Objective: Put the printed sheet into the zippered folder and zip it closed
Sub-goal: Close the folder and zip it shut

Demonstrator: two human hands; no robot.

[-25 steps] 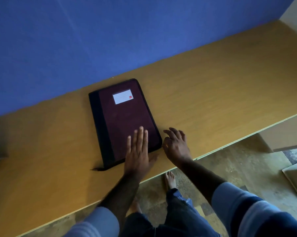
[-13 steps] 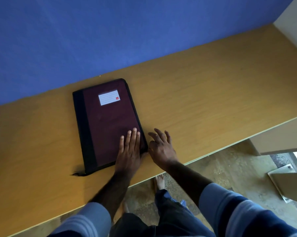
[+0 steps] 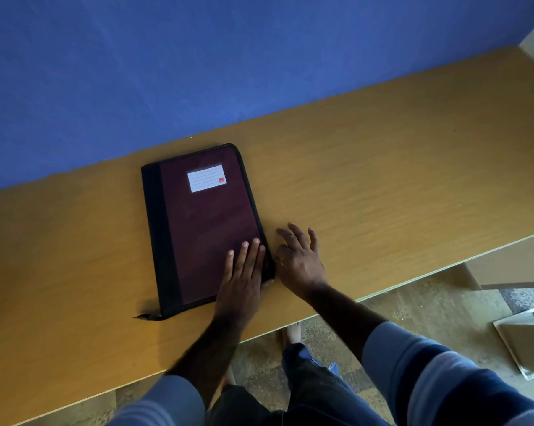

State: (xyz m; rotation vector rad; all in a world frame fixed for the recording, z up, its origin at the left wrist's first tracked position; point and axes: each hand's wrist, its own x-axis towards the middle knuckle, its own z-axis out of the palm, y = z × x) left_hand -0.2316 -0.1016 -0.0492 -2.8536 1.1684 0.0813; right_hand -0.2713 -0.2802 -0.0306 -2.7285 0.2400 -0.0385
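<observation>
The zippered folder, maroon with a black spine and a white label, lies shut on the wooden table. A short black zipper tail sticks out at its near left corner. My left hand lies flat, fingers together, on the folder's near right corner. My right hand rests on the table against the folder's right edge. Its outer fingers are spread, and thumb and forefinger touch the zipper edge. I cannot make out whether they pinch a zipper pull. No printed sheet is visible.
A blue wall runs along the table's far edge. The table's front edge is just behind my hands, with my legs and the floor below it. A pale board lies on the floor at the right.
My right hand has crept a little further along the folder's right edge, away from the near corner. My left hand stays pressed on the cover. The camera view has shifted.
</observation>
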